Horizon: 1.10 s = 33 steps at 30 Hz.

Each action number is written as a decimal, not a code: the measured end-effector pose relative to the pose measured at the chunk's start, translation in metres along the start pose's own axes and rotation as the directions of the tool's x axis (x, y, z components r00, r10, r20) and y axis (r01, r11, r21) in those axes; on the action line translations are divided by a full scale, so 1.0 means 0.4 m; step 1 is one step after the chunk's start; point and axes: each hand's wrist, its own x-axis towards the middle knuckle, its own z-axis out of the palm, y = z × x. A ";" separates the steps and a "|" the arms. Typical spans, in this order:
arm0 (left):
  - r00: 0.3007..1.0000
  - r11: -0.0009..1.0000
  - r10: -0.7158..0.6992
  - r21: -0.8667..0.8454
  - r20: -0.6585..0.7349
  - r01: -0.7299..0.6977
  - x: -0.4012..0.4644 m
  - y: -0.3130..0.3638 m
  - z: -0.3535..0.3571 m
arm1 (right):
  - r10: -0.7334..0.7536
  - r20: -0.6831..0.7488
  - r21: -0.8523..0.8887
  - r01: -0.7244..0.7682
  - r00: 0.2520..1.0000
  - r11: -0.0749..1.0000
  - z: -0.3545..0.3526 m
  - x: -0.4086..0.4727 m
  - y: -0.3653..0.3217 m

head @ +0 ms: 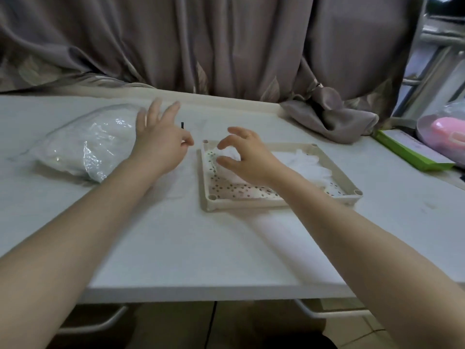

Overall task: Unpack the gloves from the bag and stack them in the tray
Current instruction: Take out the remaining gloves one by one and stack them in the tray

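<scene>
The fingers [161, 109] of the left hand [161, 142] are smeared by motion blur in the upper middle of the frame. Part of the gloves [305, 163] in the tray [251, 201] is hidden by the right hand [247, 157]. The pink object [450, 133] at the right edge is cut off.

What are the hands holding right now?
Nothing, as far as can be seen. The left hand hovers open beside the bag; the right hand is loosely curled above the gloves in the tray.

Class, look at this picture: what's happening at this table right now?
A person is unpacking white gloves into a beige perforated tray. The right hand hovers over the tray's left part, fingers curled, above the gloves already lying there. The left hand is between the tray and the clear plastic bag, which lies on the white table to the left, still looking full.
</scene>
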 end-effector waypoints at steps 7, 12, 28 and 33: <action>0.947 0.964 -0.214 -0.105 0.238 0.244 -0.036 -0.176 0.018 | -0.077 0.030 0.024 0.076 0.997 0.997 0.129 0.112 -0.165; 0.951 0.987 -0.111 -0.081 0.287 0.140 -0.043 -0.171 0.013 | 0.137 0.160 -0.019 -0.135 0.978 0.991 0.189 0.159 -0.188; 0.929 0.989 -0.149 0.049 0.338 0.141 -0.041 -0.161 0.055 | 0.251 -0.168 0.747 -0.044 0.953 0.663 0.139 0.116 -0.166; 0.945 0.988 -0.153 0.026 0.288 0.152 -0.044 -0.168 0.071 | 0.467 -0.067 0.996 0.030 0.882 0.086 0.079 0.114 -0.141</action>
